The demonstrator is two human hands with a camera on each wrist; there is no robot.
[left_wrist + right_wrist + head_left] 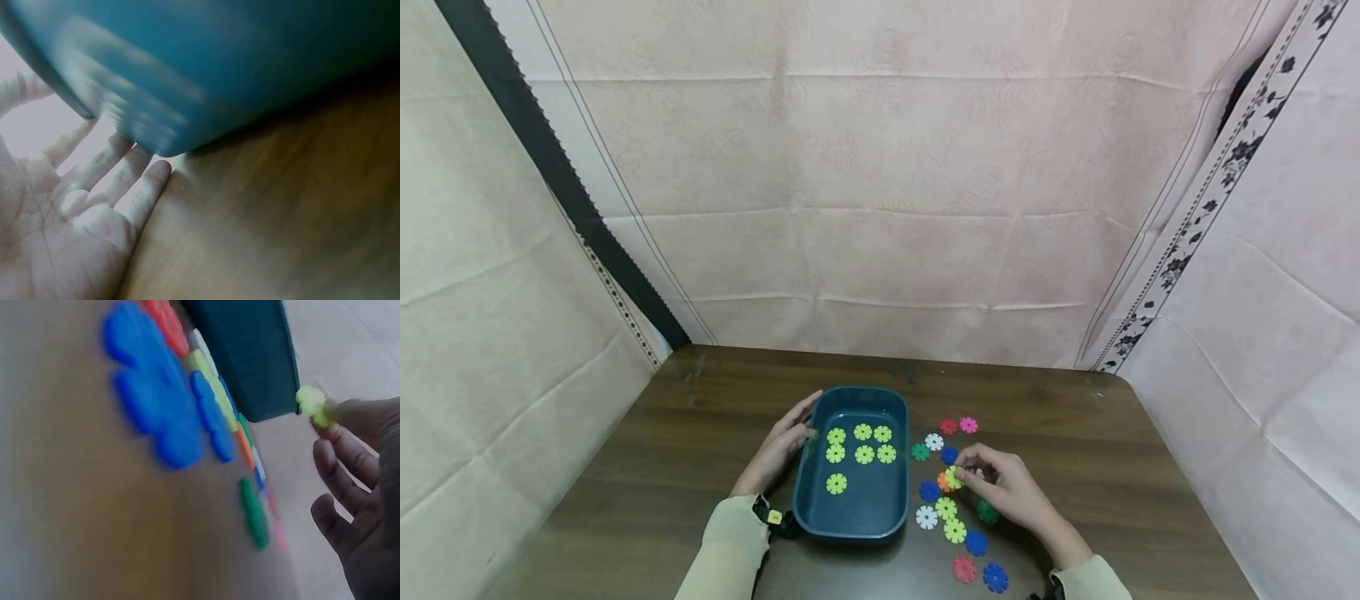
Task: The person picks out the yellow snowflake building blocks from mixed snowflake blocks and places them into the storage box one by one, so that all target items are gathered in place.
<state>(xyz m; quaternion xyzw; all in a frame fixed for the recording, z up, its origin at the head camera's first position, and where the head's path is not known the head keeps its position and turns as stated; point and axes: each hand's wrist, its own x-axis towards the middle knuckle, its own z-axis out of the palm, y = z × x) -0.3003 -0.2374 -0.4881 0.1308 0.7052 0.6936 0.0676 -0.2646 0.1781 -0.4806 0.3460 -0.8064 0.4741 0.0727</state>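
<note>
A dark blue rectangular tray (852, 522) stands on the table, several yellow-green flower-shaped discs (864, 455) lying flat on its floor. My left hand (781, 447) holds the tray's left side, thumb at the rim. In the left wrist view, the fingers (145, 194) reach against the tray's outer wall (206, 81). Between thumb and fingertips, my right hand (1006, 487) pinches another yellow-green flower disc (311, 403), raised above the table to the right of the tray. Below that hand, an orange disc (944, 482) is partly covered in the head view.
Right of the tray lie loose flower discs: blue (976, 542), white (927, 517), green (987, 512), red (964, 568), pink (968, 425) and two yellow-green, one of them nearer the front (955, 531). Pale cloth (880, 208) hangs behind and beside the wooden table (647, 492).
</note>
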